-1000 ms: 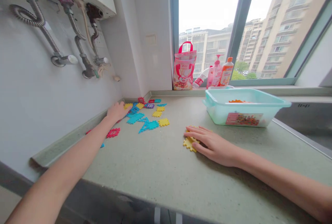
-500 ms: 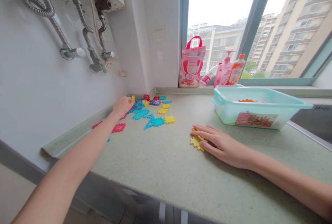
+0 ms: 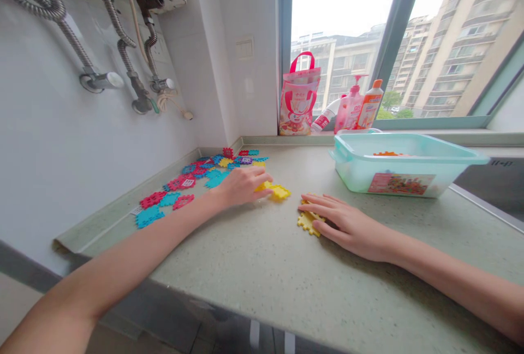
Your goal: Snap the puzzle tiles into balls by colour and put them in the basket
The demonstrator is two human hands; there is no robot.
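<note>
My left hand has its fingers curled round a yellow notched plastic tile, low over the counter. Touching or just beyond its fingertips is another yellow tile; whether the hand holds that one too, I cannot tell. Flat on the counter lies my right hand, fingers stretched out over yellow notched tiles, partly hidden beneath it. Behind and left of my left hand, red tiles, blue tiles and a purple tile are scattered.
A pale green plastic tub with an orange tile inside stands at the right, beside a sink. Along the windowsill are a pink bag and several bottles. Pipes run down the left wall.
My left hand has come from the back left corner toward the right and nearer, with yellow tile. Yellow tiles there have shifted right. My right hand stays on its tiles.
</note>
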